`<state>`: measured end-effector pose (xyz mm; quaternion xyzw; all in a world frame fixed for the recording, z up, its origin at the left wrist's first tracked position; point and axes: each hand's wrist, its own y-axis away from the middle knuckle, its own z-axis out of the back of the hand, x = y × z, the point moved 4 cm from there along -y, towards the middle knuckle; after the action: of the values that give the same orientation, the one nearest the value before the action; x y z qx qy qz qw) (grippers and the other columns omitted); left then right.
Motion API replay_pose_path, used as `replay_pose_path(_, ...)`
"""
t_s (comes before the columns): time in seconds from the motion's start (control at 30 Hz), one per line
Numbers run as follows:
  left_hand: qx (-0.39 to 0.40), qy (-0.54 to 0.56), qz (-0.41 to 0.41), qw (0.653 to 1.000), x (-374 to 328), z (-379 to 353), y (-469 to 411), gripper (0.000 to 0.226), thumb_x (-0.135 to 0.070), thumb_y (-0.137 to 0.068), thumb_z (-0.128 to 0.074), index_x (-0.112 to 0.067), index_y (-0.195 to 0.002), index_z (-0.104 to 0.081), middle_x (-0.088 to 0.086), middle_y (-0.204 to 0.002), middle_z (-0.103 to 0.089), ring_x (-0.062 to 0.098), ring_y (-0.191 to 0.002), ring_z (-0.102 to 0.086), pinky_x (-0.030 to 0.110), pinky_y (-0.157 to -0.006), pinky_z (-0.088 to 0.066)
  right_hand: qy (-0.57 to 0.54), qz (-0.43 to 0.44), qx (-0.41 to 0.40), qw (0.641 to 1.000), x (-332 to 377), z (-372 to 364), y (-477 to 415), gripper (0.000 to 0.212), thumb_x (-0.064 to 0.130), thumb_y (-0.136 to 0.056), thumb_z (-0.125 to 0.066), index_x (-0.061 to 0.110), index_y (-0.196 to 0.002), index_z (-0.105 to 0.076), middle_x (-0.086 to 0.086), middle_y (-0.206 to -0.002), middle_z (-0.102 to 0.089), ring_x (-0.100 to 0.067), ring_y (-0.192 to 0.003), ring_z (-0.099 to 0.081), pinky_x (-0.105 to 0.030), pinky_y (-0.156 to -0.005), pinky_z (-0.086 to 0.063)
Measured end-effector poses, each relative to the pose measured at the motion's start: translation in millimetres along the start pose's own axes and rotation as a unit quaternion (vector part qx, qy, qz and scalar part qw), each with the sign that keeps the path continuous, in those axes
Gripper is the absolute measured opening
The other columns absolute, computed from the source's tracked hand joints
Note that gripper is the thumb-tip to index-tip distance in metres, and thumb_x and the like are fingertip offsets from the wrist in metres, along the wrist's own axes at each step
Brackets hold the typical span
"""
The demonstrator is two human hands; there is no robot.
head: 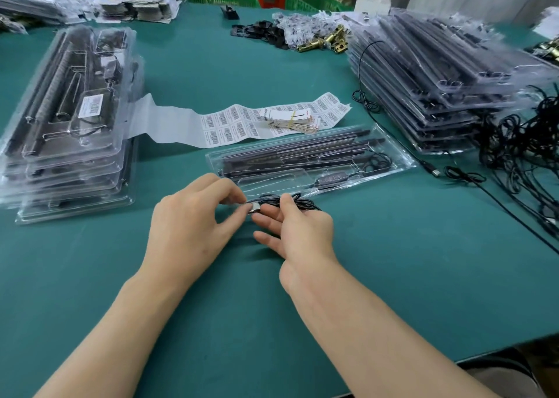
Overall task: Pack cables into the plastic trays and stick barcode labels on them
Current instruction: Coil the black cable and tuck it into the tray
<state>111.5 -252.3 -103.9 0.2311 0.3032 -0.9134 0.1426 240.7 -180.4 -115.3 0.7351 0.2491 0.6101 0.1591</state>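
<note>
1. Left of frame: a stack of filled trays sits on the green surface, the top one bearing a white label.
2. Centre left: a strip of barcode labels lies unrolled behind my working spot, handy for the sticking step.
3. Lower centre: my left hand pinches the metal plug between thumb and forefinger.
4. Just right of it: my right hand grips the coiled cable between thumb and fingers, at the near edge of the open tray.
5. I judge the step in hand to be tidying the coil. Doing it well means keeping the loops small and flat and tucking the plug inward. I would then press the bundle into the tray's empty near pocket so nothing rides over the rim.
6. Right of frame: a second stack of trays and a tangle of loose cables await.
</note>
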Motion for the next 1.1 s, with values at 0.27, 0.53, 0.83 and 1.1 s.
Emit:
replay_pose_path(0.27, 0.000, 0.045, 0.065, 0.997, 5, -8, 2, 0.024, -0.012, -0.083, -0.076, -0.032, -0.081, -0.062, -0.015, -0.089, -0.060, 0.002, -0.085, -0.061, 0.041, -0.068, -0.055, 0.021, 0.022, -0.010, 0.999, -5, -2, -1, 0.025, 0.019, -0.104, -0.056, 0.006, -0.085, -0.065, 0.001, -0.068, -0.074, -0.014, -0.056, -0.073, -0.025, -0.047, -0.053)
replay_pose_path(0.53, -0.004, 0.050, 0.041, 0.998, 8, -11, 1, 0.021, -0.019, -0.083, -0.080, -0.028, -0.081, -0.061, -0.013, -0.086, -0.054, 0.008, -0.079, -0.053, 0.033, -0.065, -0.046, 0.016, 0.024, -0.012, 1.000, -6, -1, 1, 0.024, 0.019, -0.106, -0.055, 0.006, -0.087, -0.062, -0.001, -0.072, -0.074, -0.010, -0.052, -0.069, -0.025, -0.046, -0.054)
replay_pose_path(0.83, 0.063, -0.064, -0.093, 0.992, -10, -10, -14, 0.021, -0.033, -0.085, -0.073, -0.019, -0.093, -0.059, -0.006, -0.103, -0.062, 0.022, -0.098, -0.059, 0.035, -0.072, -0.047, 0.057, 0.022, -0.011, 0.998, -5, 1, 2, 0.027, 0.025, -0.107, -0.052, 0.010, -0.087, -0.063, 0.012, -0.059, -0.070, -0.002, -0.043, -0.058, -0.021, -0.041, -0.045)
replay_pose_path(1.1, 0.149, -0.078, -0.141, 0.976, -17, -16, -40, 0.013, -0.031, -0.086, -0.077, -0.027, -0.098, -0.074, -0.008, -0.107, -0.062, 0.021, -0.103, -0.056, 0.039, -0.077, -0.050, 0.024, -0.008, -0.018, 1.000, -7, 3, 3, 0.031, 0.022, -0.105, -0.057, 0.014, -0.077, -0.066, 0.008, -0.056, -0.069, -0.004, -0.038, -0.048, -0.025, -0.047, -0.042)
